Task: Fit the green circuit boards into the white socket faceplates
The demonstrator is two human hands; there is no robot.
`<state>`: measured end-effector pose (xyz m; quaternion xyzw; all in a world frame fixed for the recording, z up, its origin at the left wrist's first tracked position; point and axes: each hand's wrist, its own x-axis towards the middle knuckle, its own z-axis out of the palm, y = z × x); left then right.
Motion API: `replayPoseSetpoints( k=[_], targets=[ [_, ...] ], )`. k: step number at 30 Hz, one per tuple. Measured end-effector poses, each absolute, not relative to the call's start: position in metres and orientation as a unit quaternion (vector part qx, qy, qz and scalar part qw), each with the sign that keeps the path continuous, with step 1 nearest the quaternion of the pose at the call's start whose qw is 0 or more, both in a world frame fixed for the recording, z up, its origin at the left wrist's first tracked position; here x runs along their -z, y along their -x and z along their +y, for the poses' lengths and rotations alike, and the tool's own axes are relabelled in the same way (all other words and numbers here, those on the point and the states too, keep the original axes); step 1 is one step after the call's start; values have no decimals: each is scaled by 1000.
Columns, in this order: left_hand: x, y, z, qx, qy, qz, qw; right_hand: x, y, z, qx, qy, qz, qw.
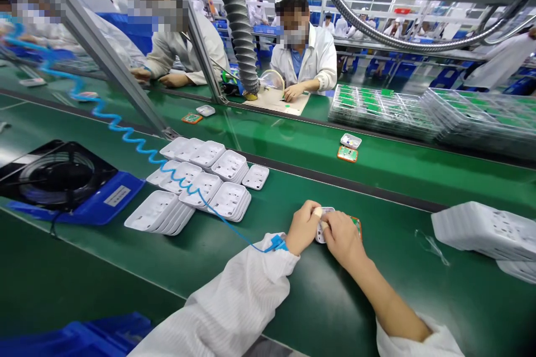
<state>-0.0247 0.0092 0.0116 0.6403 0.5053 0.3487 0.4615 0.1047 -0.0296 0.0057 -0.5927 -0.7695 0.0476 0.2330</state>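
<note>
My left hand (pixel 303 227) is closed on the left edge of a small white plastic casing (pixel 320 236), which lies low over the green bench. From the other side my right hand (pixel 344 239) bends over the same casing, its thumb and fingers pressed together on it. The fingers cover most of the casing's inside. Just behind my right hand, an orange-edged green circuit board (pixel 357 224) shows only in part. A blue wrist strap (pixel 276 243) with a coiled cord circles my left wrist.
Stacked white casings (pixel 228 201) stand to the left, more white casings (pixel 481 228) at the right. A black fan (pixel 58 173) sits far left. Beyond, a green belt (pixel 285 142) carries casings and boards. Across it, a co-worker (pixel 304 56) sits beside trays of boards (pixel 377 103).
</note>
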Motion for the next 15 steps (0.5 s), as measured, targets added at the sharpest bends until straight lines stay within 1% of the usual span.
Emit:
replayPoseSetpoints(
  k=[4,7,15],
  targets=[
    [-13,26,9,-344,-644,505,461,-4,-109,-28,-62,594,-757,265],
    [-13,26,9,-344,-647,503,458,-3,-110,-26,-60,587,-761,270],
    [-11,25,10,-337,-655,512,442,4,-110,-26,7,571,-789,228]
  ],
)
